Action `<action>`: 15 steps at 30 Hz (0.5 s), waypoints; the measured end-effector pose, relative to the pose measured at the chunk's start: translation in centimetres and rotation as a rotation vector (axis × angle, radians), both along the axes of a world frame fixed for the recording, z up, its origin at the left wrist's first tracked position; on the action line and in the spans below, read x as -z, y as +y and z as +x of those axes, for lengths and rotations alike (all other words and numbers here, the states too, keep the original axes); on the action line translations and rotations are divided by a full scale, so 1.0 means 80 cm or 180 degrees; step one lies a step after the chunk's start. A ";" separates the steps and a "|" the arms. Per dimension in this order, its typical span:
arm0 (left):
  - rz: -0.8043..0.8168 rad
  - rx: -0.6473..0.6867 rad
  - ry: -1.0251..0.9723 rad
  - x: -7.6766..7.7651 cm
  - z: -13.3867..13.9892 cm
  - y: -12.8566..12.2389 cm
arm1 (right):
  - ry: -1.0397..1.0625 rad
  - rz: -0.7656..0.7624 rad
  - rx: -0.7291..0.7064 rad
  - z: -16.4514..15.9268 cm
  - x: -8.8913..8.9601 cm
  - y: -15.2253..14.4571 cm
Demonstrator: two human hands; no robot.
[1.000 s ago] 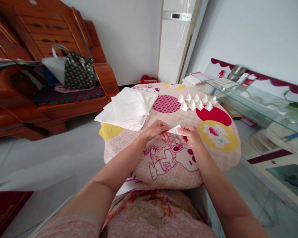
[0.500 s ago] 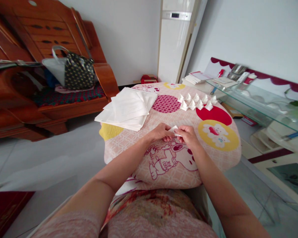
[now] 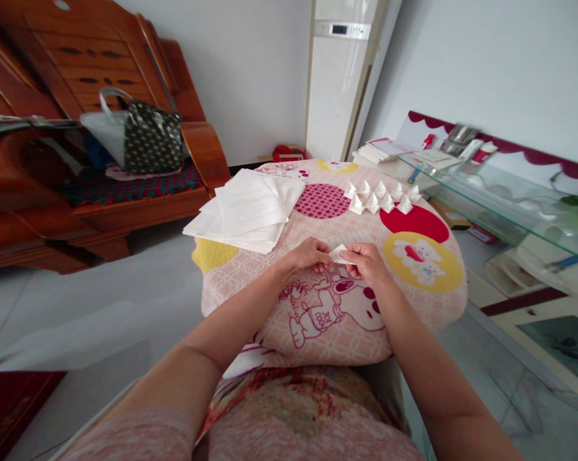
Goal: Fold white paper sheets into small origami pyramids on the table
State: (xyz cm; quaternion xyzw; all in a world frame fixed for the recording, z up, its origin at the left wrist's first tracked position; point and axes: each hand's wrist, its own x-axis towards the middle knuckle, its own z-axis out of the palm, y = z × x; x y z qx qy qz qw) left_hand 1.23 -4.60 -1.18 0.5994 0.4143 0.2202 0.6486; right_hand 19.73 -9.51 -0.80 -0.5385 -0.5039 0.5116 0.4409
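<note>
A small folded piece of white paper (image 3: pixel 338 253) is pinched between both hands over the near half of the table. My left hand (image 3: pixel 313 254) grips its left side, thumb on top. On its right side, my right hand (image 3: pixel 364 259) holds it between thumb and curled fingers. Beyond the hands, several folded white paper pieces (image 3: pixel 380 198) with pointed tips stand in two rows. A stack of white paper sheets (image 3: pixel 250 208) lies to the left, its top sheets fanned at angles.
The table's patterned cloth (image 3: pixel 250 275) hangs over the near edge. A glass shelf (image 3: pixel 510 192) with assorted items stands on the right. At the left is a wooden sofa (image 3: pixel 202 153) with a dark patterned bag (image 3: pixel 152 137). A white tall cabinet-like unit (image 3: pixel 337 89) stands behind.
My hands have moved very slightly apart, and a little more of the folded paper shows between them. The paper rows and the stack have stayed in place.
</note>
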 end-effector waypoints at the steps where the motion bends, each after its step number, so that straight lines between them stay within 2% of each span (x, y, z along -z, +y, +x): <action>1: 0.0001 -0.0022 -0.0005 -0.001 -0.002 0.001 | 0.0012 -0.0002 0.0013 0.002 0.000 0.000; 10: 0.0107 -0.0286 -0.0239 -0.003 -0.031 0.021 | 0.0174 0.0010 0.0226 0.017 0.001 0.003; 12: 0.0156 -0.0196 -0.0359 -0.003 -0.026 0.019 | 0.0127 -0.0016 0.0140 0.014 0.002 0.003; 15: 0.0269 0.0178 -0.0237 0.001 -0.011 0.009 | 0.0028 -0.0044 -0.0079 0.004 0.004 0.002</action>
